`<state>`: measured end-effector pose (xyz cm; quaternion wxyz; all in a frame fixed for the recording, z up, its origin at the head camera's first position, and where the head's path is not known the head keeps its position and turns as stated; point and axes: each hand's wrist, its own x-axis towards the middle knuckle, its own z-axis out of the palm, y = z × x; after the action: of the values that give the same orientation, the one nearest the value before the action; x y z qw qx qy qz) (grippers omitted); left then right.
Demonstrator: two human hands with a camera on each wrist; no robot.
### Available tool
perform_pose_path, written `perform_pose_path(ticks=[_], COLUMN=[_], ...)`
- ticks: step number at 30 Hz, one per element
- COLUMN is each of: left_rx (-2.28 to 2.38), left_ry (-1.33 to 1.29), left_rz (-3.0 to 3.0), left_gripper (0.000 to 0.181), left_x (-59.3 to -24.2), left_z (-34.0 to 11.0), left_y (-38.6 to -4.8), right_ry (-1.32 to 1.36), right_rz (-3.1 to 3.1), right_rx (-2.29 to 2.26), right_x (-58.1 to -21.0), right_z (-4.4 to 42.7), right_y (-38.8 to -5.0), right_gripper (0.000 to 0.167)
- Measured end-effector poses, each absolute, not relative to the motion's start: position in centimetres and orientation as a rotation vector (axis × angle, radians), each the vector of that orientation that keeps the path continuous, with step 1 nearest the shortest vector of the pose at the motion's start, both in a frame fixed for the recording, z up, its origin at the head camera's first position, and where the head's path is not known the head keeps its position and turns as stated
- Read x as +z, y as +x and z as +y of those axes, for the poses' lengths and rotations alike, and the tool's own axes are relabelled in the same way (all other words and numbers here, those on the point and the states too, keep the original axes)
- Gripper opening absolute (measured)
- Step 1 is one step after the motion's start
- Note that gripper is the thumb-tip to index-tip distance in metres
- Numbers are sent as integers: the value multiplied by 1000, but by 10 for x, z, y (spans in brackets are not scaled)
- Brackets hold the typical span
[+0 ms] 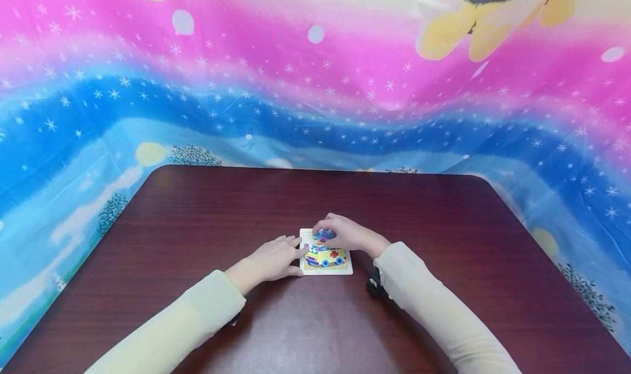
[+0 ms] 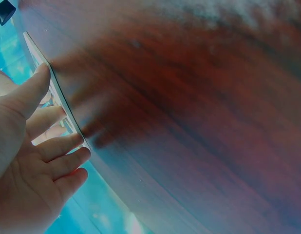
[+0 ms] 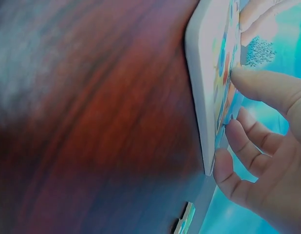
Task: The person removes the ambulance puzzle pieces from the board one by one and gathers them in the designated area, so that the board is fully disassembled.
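Note:
A small picture puzzle board (image 1: 327,272) with a white frame lies on the table and shows a yellow cartoon ambulance with a red cross. My left hand (image 1: 276,258) rests at the board's left edge, fingers fairly straight and touching the frame. Over the upper part of the board, my right hand (image 1: 347,234) pinches a puzzle piece (image 3: 233,105) between thumb and fingertips. The piece is partly covered by the fingers. In the left wrist view, the left thumb and fingertips line the edge of the board (image 2: 63,97).
Another puzzle piece (image 3: 186,219) lies on the table beyond the board in the right wrist view. The dark red wooden table (image 1: 236,199) has rounded far corners. A colourful snowflake-patterned cloth (image 1: 296,89) hangs around its far side.

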<state>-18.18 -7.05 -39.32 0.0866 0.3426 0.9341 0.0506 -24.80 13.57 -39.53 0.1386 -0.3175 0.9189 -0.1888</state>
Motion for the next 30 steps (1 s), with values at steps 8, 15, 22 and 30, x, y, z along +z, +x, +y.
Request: perform_pose_path(ticks=[8,15,22,30], left_rx=[149,160,163,153], left_ry=[1039,1030,1032,1034], left_rz=[2786,2782,2784,2790], left_gripper=[54,54,53,53], left_x=[-393,-391,-392,-393], left_z=[-71,-70,-70,-71], left_y=[-181,-181,-181,-181], right_ry=[-922,-916,-897,-878], right_rz=[2664,2662,2654,2700], right_rx=[-532,-471,-446,-534], right_x=[-394,-390,-390,-390], right_z=[136,134,134,140], right_y=[-247,-247,-249,-249], right_gripper=[28,30,32,33])
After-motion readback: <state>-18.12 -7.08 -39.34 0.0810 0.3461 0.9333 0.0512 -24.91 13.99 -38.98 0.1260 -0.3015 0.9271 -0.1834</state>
